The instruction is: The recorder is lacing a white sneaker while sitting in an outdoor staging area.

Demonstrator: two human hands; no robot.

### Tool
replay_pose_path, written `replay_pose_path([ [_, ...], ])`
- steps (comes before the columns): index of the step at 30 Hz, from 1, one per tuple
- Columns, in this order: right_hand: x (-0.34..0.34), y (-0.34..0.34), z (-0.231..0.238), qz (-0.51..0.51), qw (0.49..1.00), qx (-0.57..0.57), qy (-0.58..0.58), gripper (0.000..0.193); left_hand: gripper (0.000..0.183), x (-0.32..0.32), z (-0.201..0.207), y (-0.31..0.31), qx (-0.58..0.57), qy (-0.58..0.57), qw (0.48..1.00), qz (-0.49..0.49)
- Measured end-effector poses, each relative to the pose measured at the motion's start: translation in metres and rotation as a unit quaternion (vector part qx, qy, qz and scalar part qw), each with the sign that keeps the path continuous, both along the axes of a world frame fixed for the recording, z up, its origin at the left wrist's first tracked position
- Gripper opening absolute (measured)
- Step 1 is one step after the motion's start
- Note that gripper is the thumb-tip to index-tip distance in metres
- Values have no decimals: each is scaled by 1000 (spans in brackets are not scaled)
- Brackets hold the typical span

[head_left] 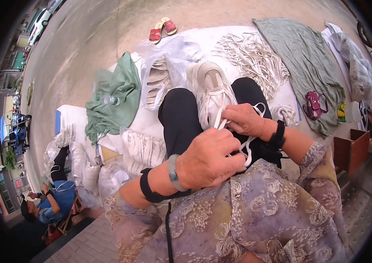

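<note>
Between my knees stands a white and beige mesh sneaker (pixel 214 90), its toe pointing away from me. White shoelace (pixel 222 120) runs from its eyelets up into both hands. My left hand (pixel 210 155) is closed round a length of the lace, with a loop showing below its fingers. Close to the shoe's opening, my right hand (pixel 243 120) pinches lace between thumb and fingertips. Another lace end curls beside the right wrist. Part of a second light shoe (pixel 190 76) shows behind the sneaker's left side. The sneaker's heel is hidden by my hands.
A heap of white laces (pixel 256 61) lies on the white sheet ahead. Bagged shoe parts (pixel 157 81), a green cloth (pixel 116 98) and more white shoe parts (pixel 144 147) are on the left. Rightward are a grey-green cloth (pixel 304 65), a purple bag (pixel 313 105) and a brown box (pixel 352 151). Another person (pixel 54 204) sits far left.
</note>
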State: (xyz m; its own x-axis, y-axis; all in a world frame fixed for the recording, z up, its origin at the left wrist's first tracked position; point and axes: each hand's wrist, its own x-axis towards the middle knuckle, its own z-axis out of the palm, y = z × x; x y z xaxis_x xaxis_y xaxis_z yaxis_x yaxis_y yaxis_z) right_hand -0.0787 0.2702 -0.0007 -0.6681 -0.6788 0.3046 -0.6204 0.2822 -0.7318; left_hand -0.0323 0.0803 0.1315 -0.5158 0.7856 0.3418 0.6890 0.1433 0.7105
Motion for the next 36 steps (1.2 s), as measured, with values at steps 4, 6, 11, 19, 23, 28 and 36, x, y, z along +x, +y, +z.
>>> replay_pose_path([
  [4, -1, 13, 22, -13, 1000, -3, -12, 9, 21, -2, 1, -14, -95, 98, 988, 70],
  [6, 0, 26, 34, -23, 999, -9, -31, 5, 23, 1, -4, -24, -51, 28, 990, 126],
  [11, 2, 87, 35, -86, 993, 70, -32, 4, 19, 19, -1, -70, -112, -266, 935, 207],
  [19, 15, 187, -2, -244, 952, 176, -61, 8, 23, 41, -57, -204, 359, -432, 717, 414],
  [23, 20, 225, -24, -236, 899, 349, -122, 19, 18, 60, -81, -268, 369, -428, 654, 503],
  [28, 25, 256, -43, -222, 863, 418, -176, 26, 10, 105, -109, -381, 112, -352, 591, 717],
  [36, -5, 93, -5, -182, 973, 84, 117, 40, 8, -4, -98, -165, -177, 21, 854, 489],
])
